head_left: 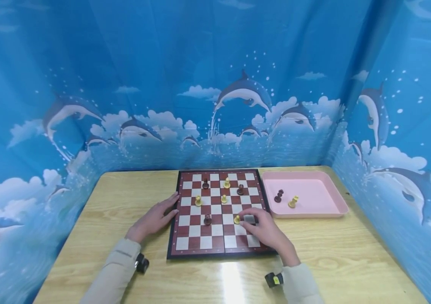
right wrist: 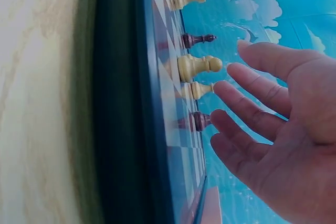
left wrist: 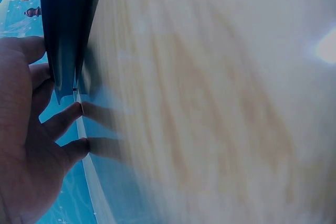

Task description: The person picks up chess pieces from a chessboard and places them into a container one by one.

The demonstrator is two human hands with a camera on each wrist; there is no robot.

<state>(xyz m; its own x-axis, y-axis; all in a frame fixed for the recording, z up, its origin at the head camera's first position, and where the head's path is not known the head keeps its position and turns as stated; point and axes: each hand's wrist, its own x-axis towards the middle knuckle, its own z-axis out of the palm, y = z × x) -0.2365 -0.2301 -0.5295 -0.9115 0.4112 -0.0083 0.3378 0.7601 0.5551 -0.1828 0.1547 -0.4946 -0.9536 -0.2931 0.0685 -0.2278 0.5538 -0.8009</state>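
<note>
A yellow pawn [head_left: 237,219] stands upright on the near right part of the chessboard [head_left: 217,251]. Beside it is my right hand [head_left: 262,228], with thumb and fingers spread. In the right wrist view a small gap shows between those fingertips [right wrist: 233,69] and the pawn [right wrist: 199,67]; nothing is held. My left hand [head_left: 158,216] rests at the board's left edge, its fingers extended, and the left wrist view shows fingertips [left wrist: 35,48] touching the board's dark side [left wrist: 65,35]. Nearest to it on the board are a yellow piece [head_left: 198,200] and a dark rook [head_left: 207,219].
Farther back on the board stand dark pieces [head_left: 240,189] and yellow pieces [head_left: 227,183]. A pink tray [head_left: 321,190] lies against the right side, holding a dark piece [head_left: 278,195] and a yellow piece [head_left: 293,202]. Dolphin-printed curtains [head_left: 185,105] surround the wooden table [head_left: 124,194].
</note>
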